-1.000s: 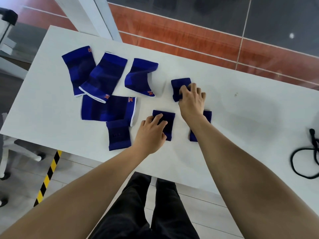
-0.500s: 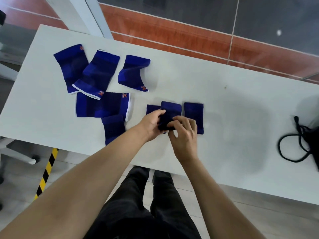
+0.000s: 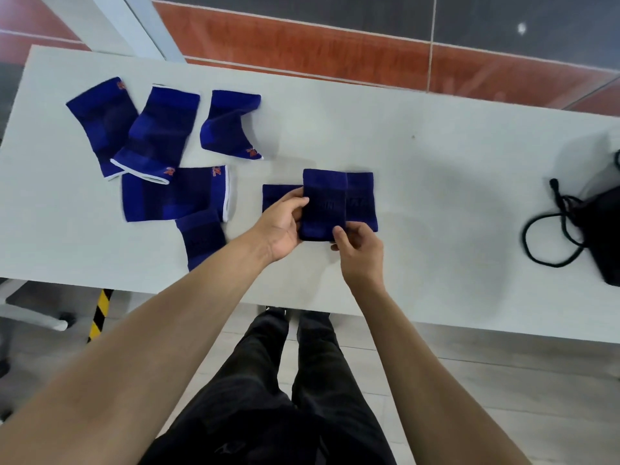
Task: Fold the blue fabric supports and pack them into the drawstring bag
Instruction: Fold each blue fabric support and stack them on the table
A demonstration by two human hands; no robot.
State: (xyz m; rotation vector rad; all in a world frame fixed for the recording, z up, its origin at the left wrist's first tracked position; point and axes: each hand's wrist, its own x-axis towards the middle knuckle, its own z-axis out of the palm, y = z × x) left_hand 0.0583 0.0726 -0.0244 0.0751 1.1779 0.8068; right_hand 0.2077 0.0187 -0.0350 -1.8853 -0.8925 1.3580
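Held band: a small dark blue band (image 3: 323,204) sits at the table's near middle, raised a little over two like bands — probably so it can be squared up before stacking.
Left hand: the left hand (image 3: 283,226) pinches the band's left edge, thumb on top, steadying it.
Right hand: the right hand (image 3: 360,245) grips the bottom right corner, thumb on the cloth — it looks like the hand doing the aligning.
Bands beneath: one band (image 3: 278,195) peeks out at the left, another (image 3: 361,201) at the right, both flat and close together, a likely start of a pile.
Unfolded supports: the larger blue supports (image 3: 161,152) lie loose and overlapping at the far left, not yet folded.
Bag: the black drawstring bag (image 3: 604,226) waits at the right edge, well apart, its cord (image 3: 543,236) looped on the white table (image 3: 436,196).
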